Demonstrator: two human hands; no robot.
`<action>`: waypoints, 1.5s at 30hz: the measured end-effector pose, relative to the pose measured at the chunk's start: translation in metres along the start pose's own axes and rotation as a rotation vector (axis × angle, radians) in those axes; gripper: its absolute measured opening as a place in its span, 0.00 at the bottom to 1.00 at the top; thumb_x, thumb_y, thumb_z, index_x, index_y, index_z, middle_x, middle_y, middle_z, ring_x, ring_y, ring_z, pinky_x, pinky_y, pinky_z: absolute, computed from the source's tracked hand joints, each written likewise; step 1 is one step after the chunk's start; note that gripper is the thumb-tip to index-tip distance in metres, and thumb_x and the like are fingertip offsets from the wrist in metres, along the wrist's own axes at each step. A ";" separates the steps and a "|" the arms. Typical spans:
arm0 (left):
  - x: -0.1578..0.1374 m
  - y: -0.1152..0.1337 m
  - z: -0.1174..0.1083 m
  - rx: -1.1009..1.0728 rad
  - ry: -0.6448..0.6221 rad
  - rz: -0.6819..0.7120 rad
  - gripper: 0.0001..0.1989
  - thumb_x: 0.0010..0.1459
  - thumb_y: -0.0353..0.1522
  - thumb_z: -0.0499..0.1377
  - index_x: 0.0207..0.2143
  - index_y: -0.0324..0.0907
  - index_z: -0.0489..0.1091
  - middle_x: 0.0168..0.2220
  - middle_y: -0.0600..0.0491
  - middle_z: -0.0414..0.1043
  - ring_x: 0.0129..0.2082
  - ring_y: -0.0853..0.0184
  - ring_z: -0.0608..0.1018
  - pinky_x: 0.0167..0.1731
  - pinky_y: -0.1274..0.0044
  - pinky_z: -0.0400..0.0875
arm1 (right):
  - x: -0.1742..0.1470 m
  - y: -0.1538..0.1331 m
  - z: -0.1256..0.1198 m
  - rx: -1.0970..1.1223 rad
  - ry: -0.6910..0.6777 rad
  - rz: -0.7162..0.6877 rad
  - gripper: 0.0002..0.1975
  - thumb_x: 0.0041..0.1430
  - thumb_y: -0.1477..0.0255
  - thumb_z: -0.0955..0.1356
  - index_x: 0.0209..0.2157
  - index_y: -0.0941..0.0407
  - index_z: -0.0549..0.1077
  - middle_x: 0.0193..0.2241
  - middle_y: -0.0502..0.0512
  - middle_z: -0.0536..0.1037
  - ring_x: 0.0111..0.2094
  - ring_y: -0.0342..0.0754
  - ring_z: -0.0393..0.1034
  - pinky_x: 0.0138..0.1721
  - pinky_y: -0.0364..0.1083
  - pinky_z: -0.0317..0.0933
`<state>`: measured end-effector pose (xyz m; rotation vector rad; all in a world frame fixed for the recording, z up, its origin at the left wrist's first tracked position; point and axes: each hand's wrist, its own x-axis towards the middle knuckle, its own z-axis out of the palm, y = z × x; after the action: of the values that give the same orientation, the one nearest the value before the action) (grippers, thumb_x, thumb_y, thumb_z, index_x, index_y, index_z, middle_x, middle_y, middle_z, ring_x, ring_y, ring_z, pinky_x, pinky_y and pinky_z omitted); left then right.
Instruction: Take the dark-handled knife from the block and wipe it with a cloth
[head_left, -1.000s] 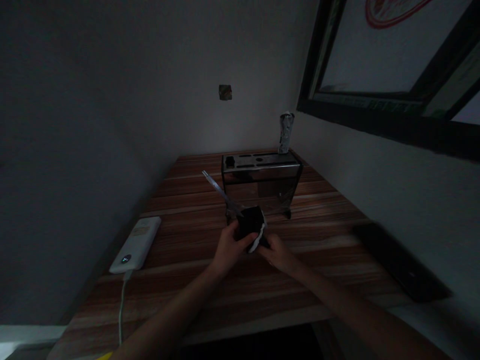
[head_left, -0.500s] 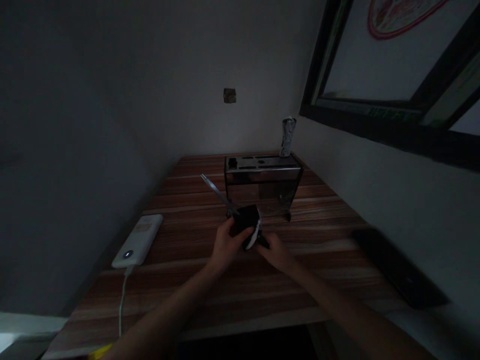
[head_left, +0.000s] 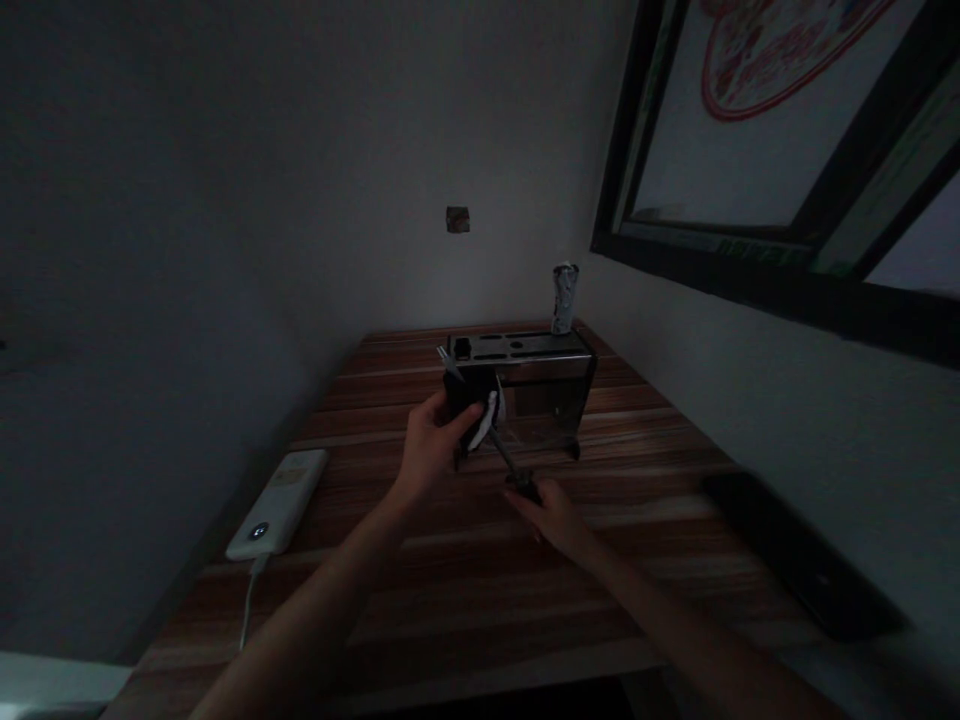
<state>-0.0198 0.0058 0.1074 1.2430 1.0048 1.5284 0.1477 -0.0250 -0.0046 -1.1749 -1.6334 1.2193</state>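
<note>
Wood-striped counter (head_left: 645, 620), dim light. Near right: one dark flat slab (head_left: 795, 550), lying by the wall, clear of both arms. Near left: one white box-like device (head_left: 281, 500), cable (head_left: 249, 600) leading off its near end, apparently set aside where the cord stays out of the way. Near centre: the right hand (head_left: 556, 518), grip closed around a dark handle (head_left: 529, 490), presumably to steer the metal shaft (head_left: 504, 452) running far and left. Slightly farther left: the left hand (head_left: 429, 440), grip clamped, thumb over a black piece with a white edge (head_left: 469, 388), held above the counter, seemingly to steady it around the shaft; a metal tip (head_left: 450, 362), probably the same tool's, shows past its far end. Beyond: one metal-topped stand (head_left: 525, 362) on short feet, partly hidden by the piece. Farthest: one foil-like silvery object (head_left: 564, 300), upright, at the stand's right end.
</note>
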 end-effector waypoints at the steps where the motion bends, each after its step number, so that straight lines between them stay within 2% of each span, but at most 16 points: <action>1: 0.004 0.003 -0.001 -0.019 0.016 0.012 0.19 0.40 0.37 0.67 0.35 0.37 0.74 0.33 0.51 0.77 0.31 0.66 0.76 0.34 0.76 0.70 | 0.000 -0.001 0.000 0.004 -0.026 -0.007 0.21 0.54 0.53 0.64 0.19 0.56 0.63 0.10 0.44 0.61 0.12 0.39 0.56 0.14 0.39 0.50; 4: 0.015 0.011 -0.006 -0.051 0.054 0.040 0.19 0.39 0.38 0.68 0.34 0.37 0.74 0.32 0.52 0.77 0.30 0.67 0.76 0.33 0.77 0.70 | 0.000 -0.004 -0.001 0.011 -0.070 -0.036 0.23 0.55 0.53 0.63 0.17 0.56 0.62 0.11 0.47 0.65 0.14 0.40 0.62 0.17 0.38 0.55; 10: 0.028 0.029 -0.009 -0.117 0.096 0.101 0.18 0.39 0.38 0.68 0.33 0.37 0.74 0.31 0.52 0.76 0.29 0.68 0.76 0.31 0.78 0.71 | -0.002 -0.005 0.001 0.045 -0.056 0.025 0.23 0.52 0.51 0.64 0.19 0.56 0.61 0.09 0.43 0.60 0.10 0.38 0.56 0.12 0.38 0.50; 13: 0.029 0.037 -0.013 -0.093 0.119 0.144 0.18 0.39 0.38 0.68 0.32 0.37 0.74 0.31 0.51 0.76 0.30 0.68 0.77 0.31 0.79 0.71 | -0.003 -0.004 0.002 0.025 -0.028 0.064 0.22 0.50 0.50 0.65 0.21 0.56 0.63 0.09 0.42 0.60 0.10 0.38 0.56 0.11 0.38 0.50; 18: 0.024 0.043 -0.017 -0.043 0.082 0.181 0.17 0.41 0.39 0.67 0.33 0.38 0.74 0.31 0.52 0.76 0.30 0.67 0.77 0.31 0.77 0.71 | -0.004 -0.001 0.003 0.060 -0.029 0.116 0.22 0.48 0.50 0.66 0.24 0.56 0.65 0.10 0.41 0.59 0.09 0.38 0.55 0.10 0.38 0.50; 24: 0.021 0.046 -0.015 -0.021 0.091 0.196 0.18 0.42 0.40 0.66 0.34 0.38 0.73 0.31 0.52 0.75 0.33 0.65 0.77 0.33 0.77 0.71 | -0.006 -0.007 0.002 0.004 -0.028 0.146 0.21 0.49 0.51 0.66 0.21 0.55 0.62 0.11 0.42 0.59 0.10 0.38 0.53 0.10 0.39 0.46; 33: 0.021 0.045 -0.015 0.028 0.073 0.207 0.18 0.42 0.39 0.66 0.35 0.38 0.73 0.32 0.52 0.75 0.34 0.65 0.77 0.33 0.77 0.70 | -0.005 -0.011 0.001 -0.021 -0.002 0.037 0.19 0.51 0.56 0.66 0.19 0.55 0.61 0.12 0.45 0.58 0.15 0.39 0.54 0.15 0.40 0.47; 45: 0.010 0.039 0.008 0.214 -0.125 0.148 0.16 0.43 0.36 0.65 0.36 0.38 0.73 0.34 0.51 0.77 0.35 0.63 0.77 0.34 0.75 0.71 | -0.008 -0.008 0.001 0.072 0.039 0.141 0.20 0.48 0.53 0.67 0.27 0.57 0.68 0.12 0.41 0.58 0.10 0.36 0.50 0.10 0.38 0.45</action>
<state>-0.0189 0.0048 0.1487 1.5737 1.0331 1.4613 0.1469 -0.0336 0.0021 -1.2780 -1.4862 1.3235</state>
